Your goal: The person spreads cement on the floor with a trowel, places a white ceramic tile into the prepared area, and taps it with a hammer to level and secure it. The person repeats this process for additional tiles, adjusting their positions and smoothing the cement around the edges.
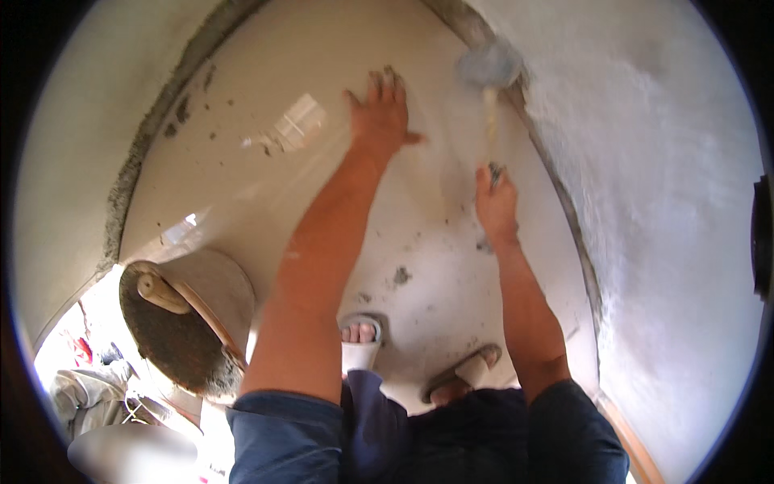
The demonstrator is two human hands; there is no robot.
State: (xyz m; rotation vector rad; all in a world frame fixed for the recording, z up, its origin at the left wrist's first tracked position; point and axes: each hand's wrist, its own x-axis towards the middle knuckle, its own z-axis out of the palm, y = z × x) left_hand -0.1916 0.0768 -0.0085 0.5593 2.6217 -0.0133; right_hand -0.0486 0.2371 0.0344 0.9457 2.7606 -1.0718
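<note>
My left hand (379, 121) is spread on the glossy pale floor tile (322, 185), fingers apart, with grey smears on the fingertips. To its right, my right hand (497, 206) is closed around the pale handle of a mallet (490, 121). The mallet's grey head is smeared by motion and points away from me, close to the foot of the right-hand wall. I cannot tell whether it touches the floor there. Small grey crumbs of mortar (401, 276) lie scattered on the tile.
At the left stands a bucket (230, 278) holding dark mortar, with a wooden-handled tool (161, 294) lying across its top. A rough mortar-filled gap (133, 161) runs along the left wall. The plastered wall (645, 202) rises at the right. My sandalled feet (359, 335) are near me.
</note>
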